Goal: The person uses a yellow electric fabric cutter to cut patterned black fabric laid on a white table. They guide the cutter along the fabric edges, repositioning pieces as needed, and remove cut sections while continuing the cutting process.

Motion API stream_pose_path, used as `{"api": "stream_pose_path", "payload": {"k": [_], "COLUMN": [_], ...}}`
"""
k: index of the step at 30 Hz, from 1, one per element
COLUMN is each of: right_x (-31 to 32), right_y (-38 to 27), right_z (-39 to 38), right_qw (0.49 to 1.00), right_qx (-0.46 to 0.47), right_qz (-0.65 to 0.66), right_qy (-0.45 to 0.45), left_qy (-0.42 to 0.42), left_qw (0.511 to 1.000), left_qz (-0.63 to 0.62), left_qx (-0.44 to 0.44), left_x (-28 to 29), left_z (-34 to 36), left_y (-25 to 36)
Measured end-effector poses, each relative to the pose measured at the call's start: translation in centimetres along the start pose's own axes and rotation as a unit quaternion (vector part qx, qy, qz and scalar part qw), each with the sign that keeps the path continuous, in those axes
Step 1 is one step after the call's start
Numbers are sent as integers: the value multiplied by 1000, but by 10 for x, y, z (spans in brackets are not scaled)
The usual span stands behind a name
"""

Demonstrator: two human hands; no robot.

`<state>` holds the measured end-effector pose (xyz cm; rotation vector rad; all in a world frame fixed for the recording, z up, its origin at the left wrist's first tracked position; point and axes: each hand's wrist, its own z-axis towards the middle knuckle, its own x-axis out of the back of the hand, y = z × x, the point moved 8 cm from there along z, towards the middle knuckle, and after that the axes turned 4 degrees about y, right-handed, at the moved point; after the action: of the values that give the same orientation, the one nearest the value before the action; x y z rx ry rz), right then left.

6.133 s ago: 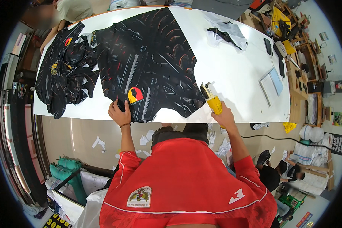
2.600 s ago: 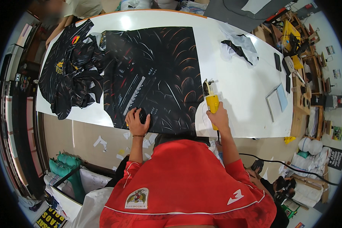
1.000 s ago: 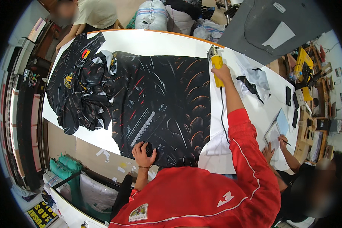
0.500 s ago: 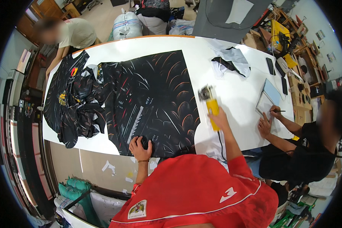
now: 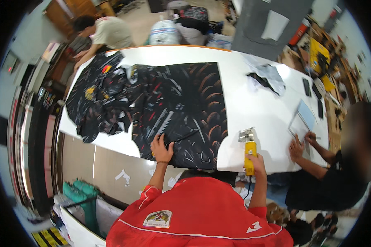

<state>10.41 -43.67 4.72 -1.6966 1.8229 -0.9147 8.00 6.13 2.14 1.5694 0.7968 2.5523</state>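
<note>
A yellow electric fabric cutter (image 5: 250, 154) with a metal foot is gripped around its body by my right hand (image 5: 256, 164). It stands over the white table (image 5: 251, 103), just right of the black cloth's edge, and a dark cord hangs from its near end. My left hand (image 5: 162, 150) rests with fingers spread on the near part of a black patterned cloth panel (image 5: 181, 111). The panel lies flat, with orange curved marks along its right side. Left of it, more black cloth pieces (image 5: 105, 99) with small white patches lie crumpled in a heap.
At the right, a person (image 5: 329, 181) in black holds a pen by a light blue notebook (image 5: 304, 113). Another person (image 5: 109, 35) sits at the far left corner. Grey-white cloth scraps (image 5: 272, 78) and a dark phone (image 5: 306, 87) lie far right. Sacks (image 5: 165, 33) stand beyond the table.
My right hand has drawn the cutter back toward me and turned it more upright. My left hand stays on the black cloth. The whole view has shifted.
</note>
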Motion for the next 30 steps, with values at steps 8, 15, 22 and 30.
{"api": "stream_pose_path", "payload": {"k": [8,15,22,30], "right_x": [11,14,11,26], "right_y": [-37,-67,-48,-53], "right_z": [102,107,117,109], "right_qw": [979,878,876,867], "right_qx": [140,233,275,234], "right_qz": [-114,-345,-317,-336], "right_qy": [92,235,239,285], "left_qy": [-80,-142,-87,307], "left_qw": [985,961,775,892], "left_qz": [50,-196,-570,-308], "left_qx": [143,131,258,122], "left_x": [-37,-49,6,168], "left_z": [70,74,153,390], "left_y": [-21,-10,-7,-22]}}
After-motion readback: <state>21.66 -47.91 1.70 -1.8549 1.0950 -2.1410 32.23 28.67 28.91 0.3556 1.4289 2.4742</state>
